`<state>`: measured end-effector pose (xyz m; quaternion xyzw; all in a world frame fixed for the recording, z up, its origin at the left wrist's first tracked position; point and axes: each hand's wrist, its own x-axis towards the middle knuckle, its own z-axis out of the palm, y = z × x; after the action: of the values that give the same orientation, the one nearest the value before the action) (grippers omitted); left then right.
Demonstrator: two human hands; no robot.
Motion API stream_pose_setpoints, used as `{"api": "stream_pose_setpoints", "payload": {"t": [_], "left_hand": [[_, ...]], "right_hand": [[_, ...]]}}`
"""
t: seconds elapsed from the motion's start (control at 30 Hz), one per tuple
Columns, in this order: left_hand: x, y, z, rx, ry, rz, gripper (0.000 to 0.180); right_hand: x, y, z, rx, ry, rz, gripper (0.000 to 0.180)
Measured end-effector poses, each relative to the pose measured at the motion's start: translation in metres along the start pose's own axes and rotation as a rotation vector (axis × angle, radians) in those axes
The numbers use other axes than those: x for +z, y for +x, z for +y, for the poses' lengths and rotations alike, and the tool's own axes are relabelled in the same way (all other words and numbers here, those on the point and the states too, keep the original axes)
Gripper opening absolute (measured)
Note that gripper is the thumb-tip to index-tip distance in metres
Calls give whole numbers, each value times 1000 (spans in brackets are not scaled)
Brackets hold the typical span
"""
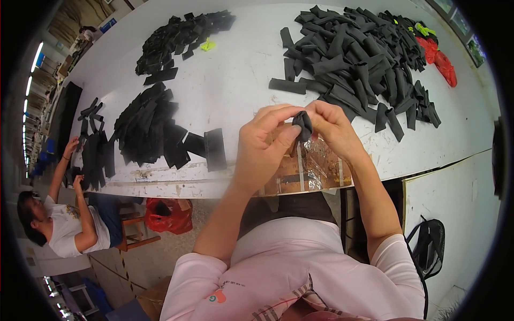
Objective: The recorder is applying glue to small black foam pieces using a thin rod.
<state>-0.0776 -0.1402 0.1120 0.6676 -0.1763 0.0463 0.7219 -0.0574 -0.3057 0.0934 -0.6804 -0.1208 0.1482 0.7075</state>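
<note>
Over the table's front edge I hold a small black fabric piece (303, 127), which looks like a rolled or folded tube with its open end upward. My left hand (265, 147) is closed on it, thumb in front and index finger along its top. My right hand (334, 128) pinches its right side; those fingertips are partly hidden. A large heap of dark fabric tubes (348, 59) lies beyond my right hand. To the left of my left hand is a pile of flat black fabric pieces (144, 125), with one piece (215, 150) at its right end.
A brown, tape-covered board (316, 168) lies under my hands on the white table (235, 69). Another dark heap (182, 40) lies at the far left, red plastic (443, 67) at the far right. A co-worker (75, 219) sits at left, near a red bag (168, 215).
</note>
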Motion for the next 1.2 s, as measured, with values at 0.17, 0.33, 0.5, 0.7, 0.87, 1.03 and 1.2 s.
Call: {"api": "stream_pose_setpoints", "payload": {"t": [0.17,0.33,0.5,0.7,0.87,1.03,1.2], "left_hand": [[3,1,0,150,-96,121,10],[2,-12,-13,102,-153,288,9],[19,-4,-10,-151,-535,109,15],[14,13,-4,-52,-54,-150,11],[21,7,-20,-187,32,-21,12],[17,5,-23,1,343,-122,9],[24,0,-5,-49,-295,-109,13]], "right_hand": [[12,-17,-33,-404,-596,164,27],[10,-6,-30,-510,-1160,33,26],[3,-10,17,-580,-810,162,22],[0,-15,-4,-577,-876,97,14],[2,-13,23,-392,-790,34,12],[2,-13,39,-404,-679,61,23],[-1,-15,25,-218,-603,-26,23]]}}
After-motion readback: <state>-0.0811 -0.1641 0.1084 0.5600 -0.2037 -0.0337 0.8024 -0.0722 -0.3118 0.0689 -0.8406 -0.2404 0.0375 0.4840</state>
